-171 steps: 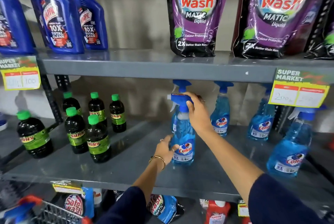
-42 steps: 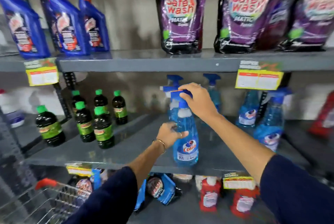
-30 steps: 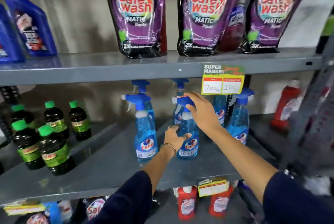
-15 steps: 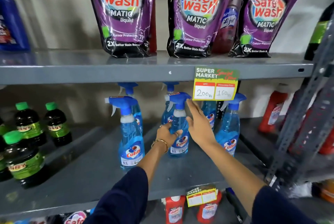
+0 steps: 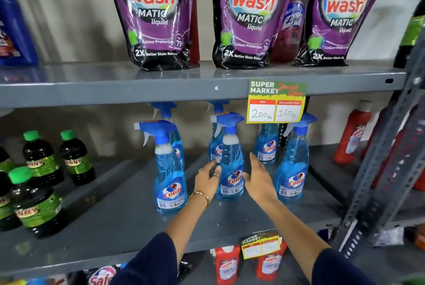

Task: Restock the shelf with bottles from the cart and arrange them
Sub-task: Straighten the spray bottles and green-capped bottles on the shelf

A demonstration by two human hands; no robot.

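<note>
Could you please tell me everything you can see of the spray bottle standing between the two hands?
The spray bottle is clear plastic filled with blue liquid, topped by a blue trigger head with a white collar and trigger. A Colin label sits low on its front. It stands upright on the grey middle shelf, in the front row of similar bottles. The left hand rests its fingers against its side; the right hand is open beside it, contact unclear.

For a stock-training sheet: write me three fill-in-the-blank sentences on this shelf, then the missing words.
1. The spray bottle between the left hand and the right hand bears the brand name ____.
2. The price tag hanging from the upper shelf gives a discounted price of ____ Rs.
3. The dark bottles at the left have caps coloured ____.

Missing words: Colin; 160; green
</note>
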